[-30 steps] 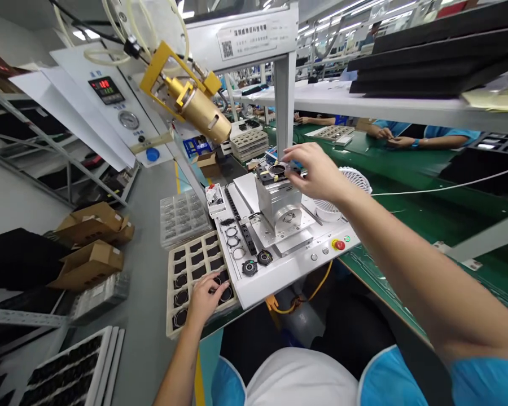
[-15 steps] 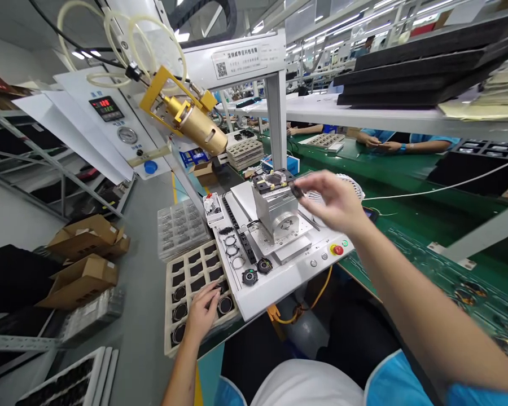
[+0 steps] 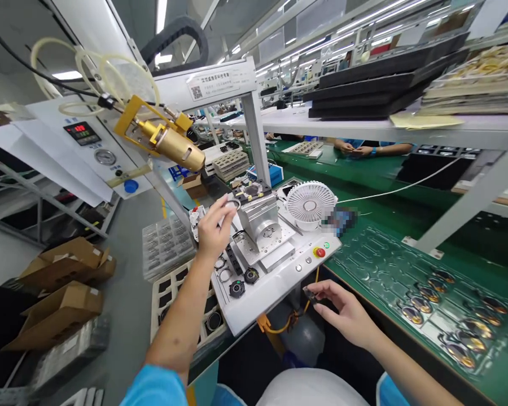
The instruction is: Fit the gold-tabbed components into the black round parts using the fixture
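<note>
My left hand [image 3: 215,226] pinches a thin round ring [image 3: 234,204] beside the metal fixture block [image 3: 260,217]. A black plate with a round seat [image 3: 254,192] tops that block. Low in front of the machine base, my right hand [image 3: 336,309] holds a small dark part [image 3: 309,294] between thumb and fingers. Two round black watch-like parts [image 3: 237,288] lie on the white base [image 3: 275,287]. A beige compartment tray [image 3: 156,304] with dark round pieces sits under my left forearm.
A gold cylinder [image 3: 180,149] hangs above the base at the left. A white fan [image 3: 310,204] stands behind the buttons and red knob [image 3: 319,252]. At right lies a clear tray [image 3: 375,293] with several round parts. Another person's hands [image 3: 358,149] are across the bench.
My left hand has risen from the beige tray to the fixture and now holds a ring. My right hand has dropped away from the fixture with the dark part. The view has shifted.
</note>
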Demonstrator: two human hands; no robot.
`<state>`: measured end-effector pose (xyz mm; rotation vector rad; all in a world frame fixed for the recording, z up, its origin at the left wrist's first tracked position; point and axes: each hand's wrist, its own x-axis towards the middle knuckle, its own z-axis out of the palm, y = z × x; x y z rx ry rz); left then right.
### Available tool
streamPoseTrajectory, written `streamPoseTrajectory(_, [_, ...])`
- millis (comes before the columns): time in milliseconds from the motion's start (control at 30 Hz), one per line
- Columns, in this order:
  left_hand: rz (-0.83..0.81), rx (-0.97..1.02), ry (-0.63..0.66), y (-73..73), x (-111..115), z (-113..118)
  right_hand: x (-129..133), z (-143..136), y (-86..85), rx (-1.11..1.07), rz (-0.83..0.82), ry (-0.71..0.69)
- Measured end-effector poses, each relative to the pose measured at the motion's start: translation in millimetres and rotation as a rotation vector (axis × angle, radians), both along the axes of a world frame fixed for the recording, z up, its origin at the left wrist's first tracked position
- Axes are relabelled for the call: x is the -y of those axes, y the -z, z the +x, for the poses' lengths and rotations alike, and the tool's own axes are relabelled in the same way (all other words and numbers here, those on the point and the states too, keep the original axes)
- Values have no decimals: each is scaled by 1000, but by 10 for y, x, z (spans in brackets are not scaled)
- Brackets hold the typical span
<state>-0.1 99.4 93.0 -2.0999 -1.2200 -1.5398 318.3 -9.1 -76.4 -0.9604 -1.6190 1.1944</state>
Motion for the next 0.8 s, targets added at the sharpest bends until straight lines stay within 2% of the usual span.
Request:
streamPoseTrajectory(100, [-141, -71, 69, -339, -424, 225, 37, 36, -16, -12, -4, 23])
streamPoseTrajectory(200, [-367, -210, 150, -474, -592, 259, 67, 114, 44, -21, -25, 45])
streamPoseTrajectory(333, [-445, -345, 203, -451, -559, 155, -8, 243, 218, -50, -110, 85])
streamPoseTrajectory(500, [-453, -431, 141, -397, -464, 175, -435, 365, 419, -35, -239, 212])
streamPoseTrajectory(567, [-463, -449, 112, -413, -441, 215, -639, 382, 414, 90, -242, 274])
streamPoseTrajectory(667, [-506, -454, 135, -469, -440, 233, -864, 363, 332, 363, -194, 324])
streamPoseTrajectory(800, [-540, -429, 185, -513, -466, 191, -961, 296, 272, 681, -147, 267])
